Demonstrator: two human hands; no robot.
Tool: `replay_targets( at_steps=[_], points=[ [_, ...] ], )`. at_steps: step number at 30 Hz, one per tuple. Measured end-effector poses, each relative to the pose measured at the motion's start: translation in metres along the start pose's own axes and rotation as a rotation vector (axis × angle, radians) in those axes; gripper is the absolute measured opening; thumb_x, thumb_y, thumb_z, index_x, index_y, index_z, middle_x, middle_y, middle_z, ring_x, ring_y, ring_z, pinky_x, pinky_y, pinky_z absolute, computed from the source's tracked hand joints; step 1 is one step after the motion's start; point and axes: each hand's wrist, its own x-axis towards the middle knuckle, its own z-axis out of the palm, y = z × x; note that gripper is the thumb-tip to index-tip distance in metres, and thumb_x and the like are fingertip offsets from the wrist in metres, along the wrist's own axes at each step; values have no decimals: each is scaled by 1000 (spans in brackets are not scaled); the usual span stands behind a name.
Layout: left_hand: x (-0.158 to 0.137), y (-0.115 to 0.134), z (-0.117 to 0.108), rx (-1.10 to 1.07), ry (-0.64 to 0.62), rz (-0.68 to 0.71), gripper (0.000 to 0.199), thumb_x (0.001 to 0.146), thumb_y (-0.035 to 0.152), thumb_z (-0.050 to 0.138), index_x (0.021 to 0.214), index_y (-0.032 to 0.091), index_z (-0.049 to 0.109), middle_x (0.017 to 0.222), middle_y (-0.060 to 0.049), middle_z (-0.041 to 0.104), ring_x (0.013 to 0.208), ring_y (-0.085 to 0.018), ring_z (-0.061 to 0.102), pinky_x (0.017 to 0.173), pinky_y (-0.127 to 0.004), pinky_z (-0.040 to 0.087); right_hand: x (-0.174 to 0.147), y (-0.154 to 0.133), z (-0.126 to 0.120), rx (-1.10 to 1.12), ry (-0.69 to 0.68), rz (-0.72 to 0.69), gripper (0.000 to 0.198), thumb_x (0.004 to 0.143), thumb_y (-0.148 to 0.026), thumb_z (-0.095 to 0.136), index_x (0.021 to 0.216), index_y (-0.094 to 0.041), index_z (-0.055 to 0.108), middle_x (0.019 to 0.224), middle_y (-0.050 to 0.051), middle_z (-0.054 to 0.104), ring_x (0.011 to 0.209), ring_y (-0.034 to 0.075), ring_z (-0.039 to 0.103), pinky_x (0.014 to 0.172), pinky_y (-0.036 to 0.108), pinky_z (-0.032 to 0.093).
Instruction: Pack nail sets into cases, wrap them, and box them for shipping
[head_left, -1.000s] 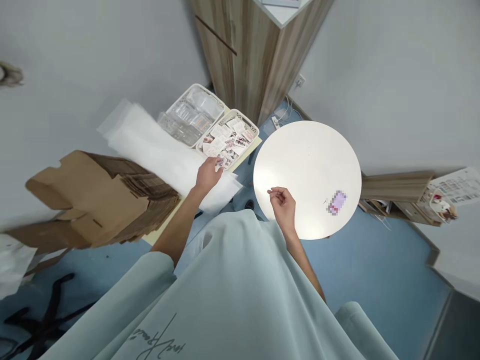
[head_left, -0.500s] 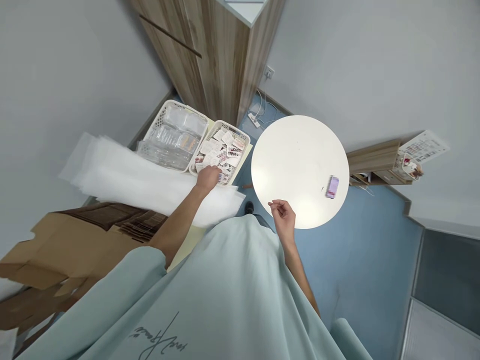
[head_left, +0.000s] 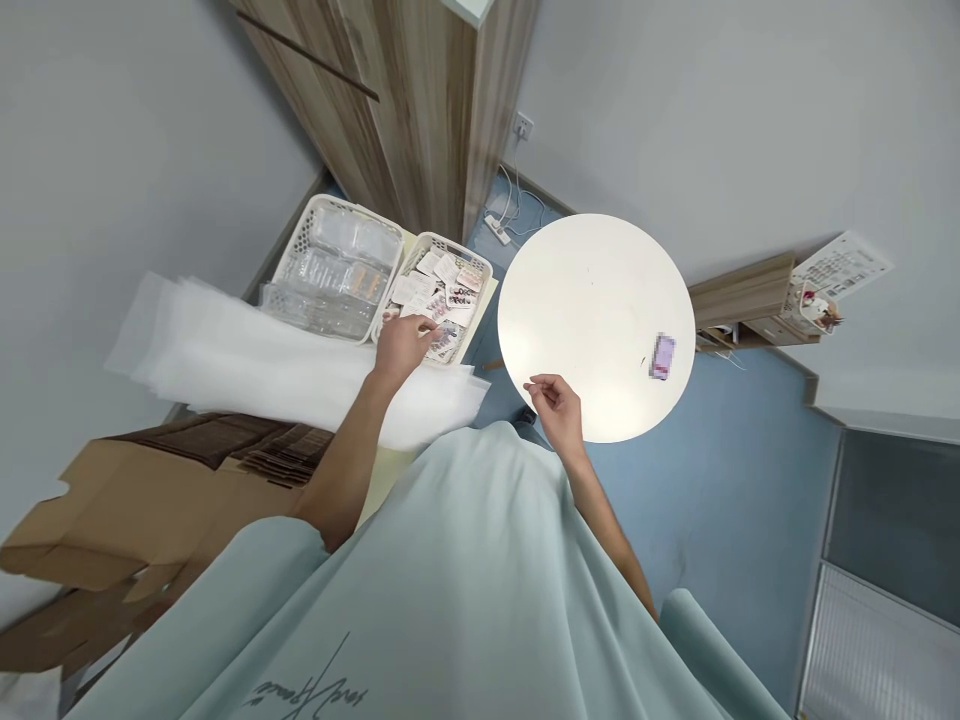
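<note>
My left hand (head_left: pixel 403 350) reaches over the near side of a white basket (head_left: pixel 489 275) full of small printed cards and packets (head_left: pixel 442 292). Its thumb and fingers are pinched together. A small packet with dark bluish prints (head_left: pixel 448 338) lies right at the fingertips; whether they grip it I cannot tell. Over the near left edge of a round white table (head_left: pixel 592 310) hovers my right hand (head_left: pixel 557 412), fingers curled in and closed, with nothing visible in them.
A second white basket (head_left: pixel 289 250) holds flat clear plastic packs (head_left: pixel 345 260). White foam sheets (head_left: pixel 300 375) lie before both baskets, near folded cardboard (head_left: pixel 150 500). A blurred purple item (head_left: pixel 662 357) is on the table. Behind stand a wooden cabinet (head_left: pixel 420 110) and a power strip (head_left: pixel 496 230).
My left hand has drawn slightly left and up, and the packet at its fingertips shows more. My right hand has shifted a little up and left. The whole view has tilted slightly.
</note>
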Motion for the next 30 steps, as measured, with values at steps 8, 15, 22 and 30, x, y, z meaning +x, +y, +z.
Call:
replay_targets(
  at_steps=[8,15,22,30],
  points=[
    [-46,87,27,-839,-4,-178,60,65,67,104,91,19,78,87,-8,78,85,-25,74,82,-40,62,41,-7,-30,-14,-91,-62,39,92,-60,83,111,-26,81,105,5,84,101,23,81,96,38,67],
    [-77,173,74,-922,-179,-139,60,69,70,102,94,19,82,92,-8,78,88,-23,72,84,-38,61,60,-8,-92,76,-114,-82,50,88,-75,82,94,-25,76,91,2,79,79,19,75,79,35,63],
    [-81,224,115,-980,-359,-142,60,71,70,102,96,20,82,101,-9,81,95,-24,75,89,-36,64,58,8,-158,184,-104,-44,52,88,-77,81,90,-25,74,81,1,72,79,19,70,77,34,59],
    [-90,245,133,-1115,-758,-130,68,84,79,90,122,23,82,137,-19,81,126,-39,79,108,-50,63,57,15,-189,211,-64,-102,47,93,-73,79,89,-27,77,125,7,79,124,28,72,107,41,61]
  ],
)
